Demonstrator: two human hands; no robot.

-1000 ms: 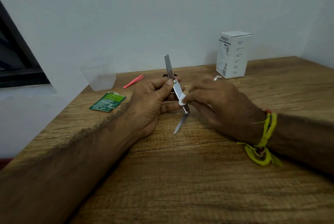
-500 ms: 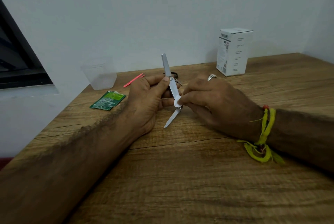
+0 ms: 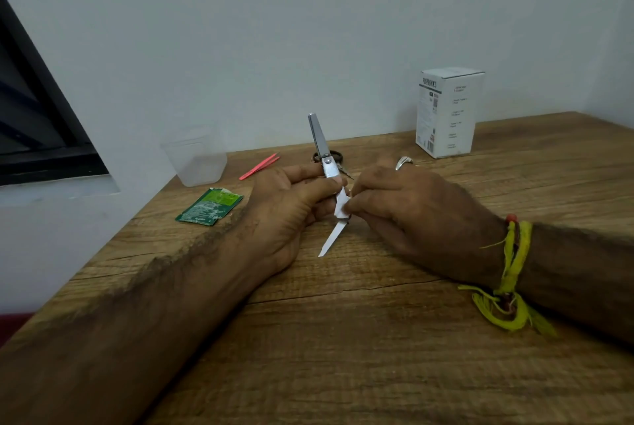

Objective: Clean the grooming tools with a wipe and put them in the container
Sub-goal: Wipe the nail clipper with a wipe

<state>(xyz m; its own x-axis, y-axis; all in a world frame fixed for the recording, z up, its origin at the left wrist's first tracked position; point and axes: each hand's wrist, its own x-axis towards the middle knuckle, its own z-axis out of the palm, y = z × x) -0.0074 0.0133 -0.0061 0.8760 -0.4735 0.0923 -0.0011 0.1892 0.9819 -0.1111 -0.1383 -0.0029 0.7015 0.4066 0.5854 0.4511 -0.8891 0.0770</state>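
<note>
Two hands: both meet over one tool near the middle of the brown wooden table [image 3: 377, 339].
Left hand [image 3: 291, 205]: thumb and fingers curled round the silver folding nail clipper [image 3: 324, 153], lever end raised, probably to steady it for wiping.
Right hand [image 3: 404, 205]: fingertips pinch the small white wipe [image 3: 341, 205] against the clipper's body, just above its swung-out blade, which points down at the table.
Clear plastic container [image 3: 197, 162]: upright at the far left edge by the wall, well apart from the hands; nothing can be made out inside it, so the tools seem yet to go in.
Pink tweezers [image 3: 259, 166]: lying flat between container and hands, apparently waiting.
Black-handled scissors [image 3: 334, 157]: behind the clipper, mostly hidden.
Green torn sachet [image 3: 210, 206]: flat beside the left wrist, likely the wipe's packet; its print is too small to read.
White cardboard box [image 3: 447, 112]: upright by the wall; a brand word on its top band is blurred, unreadable with certainty.
Silver curved metal item [image 3: 403, 162]: behind the right hand; I cannot identify it.
</note>
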